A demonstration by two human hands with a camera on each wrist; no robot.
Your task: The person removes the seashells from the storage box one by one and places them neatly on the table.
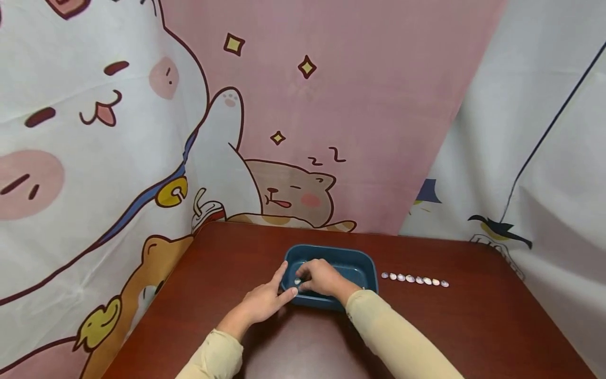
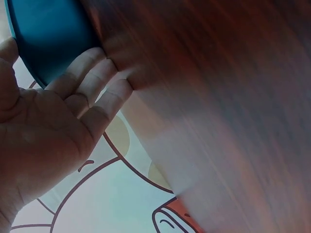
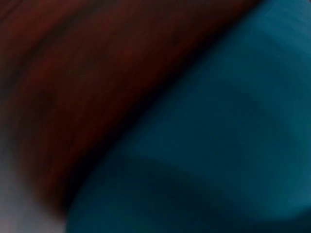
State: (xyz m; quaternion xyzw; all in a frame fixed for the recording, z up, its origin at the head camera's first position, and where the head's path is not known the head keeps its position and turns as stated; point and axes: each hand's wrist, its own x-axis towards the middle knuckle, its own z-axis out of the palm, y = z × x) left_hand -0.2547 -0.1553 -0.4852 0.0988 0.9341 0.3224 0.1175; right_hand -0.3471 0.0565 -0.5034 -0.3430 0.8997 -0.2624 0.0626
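Observation:
A dark blue rectangular basin (image 1: 352,251) sits on the table. Inside it, my right hand (image 1: 322,276) reaches over the near rim with fingers bent, pinching a small whitish shell (image 1: 297,281) between the thumb and fingertips near the left end. My left hand (image 1: 260,301) rests against the basin's left end, fingers extended along the outside and thumb at the near rim. The left wrist view shows that palm and its straight fingers beside the blue wall (image 2: 53,39). In the blurred right wrist view only the basin's side (image 3: 209,131) and tabletop show; the right hand is out of sight there.
A row of several small pale shells (image 1: 410,278) lies on the table to the right of the basin. The reddish-brown tabletop (image 1: 227,263) ends at the back and sides against a cartoon-printed cloth (image 1: 379,105).

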